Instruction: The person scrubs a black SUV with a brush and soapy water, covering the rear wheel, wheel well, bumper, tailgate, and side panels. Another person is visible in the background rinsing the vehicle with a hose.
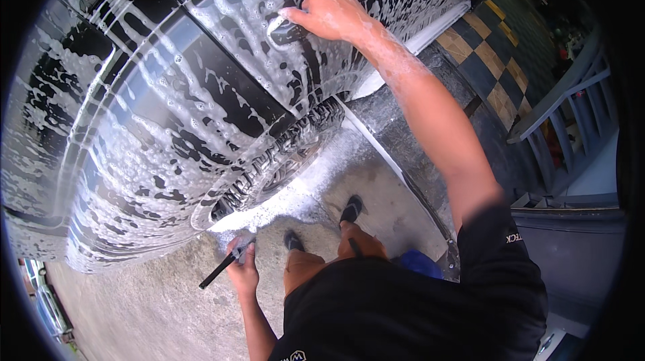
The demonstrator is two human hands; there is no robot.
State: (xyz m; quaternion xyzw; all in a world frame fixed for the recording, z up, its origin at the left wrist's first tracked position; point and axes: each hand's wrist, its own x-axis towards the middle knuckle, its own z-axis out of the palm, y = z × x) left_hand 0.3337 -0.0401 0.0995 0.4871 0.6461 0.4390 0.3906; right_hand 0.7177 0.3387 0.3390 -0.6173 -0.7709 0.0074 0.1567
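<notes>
On far side of soapy black car body (168,112), right hand (332,15) pressing dark wash sponge (285,30), fingers clamped over it. Sponge seeming soft, light, slippery; gripping across top. Left hand (243,268) hanging near, fingers closed around thin black tool (218,268).

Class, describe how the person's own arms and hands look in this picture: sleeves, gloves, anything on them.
Both forearms are bare. No gloves show on the left hand or right hand. The right arm carries soap suds, and a short black sleeve with small pale lettering covers its upper part.
</notes>
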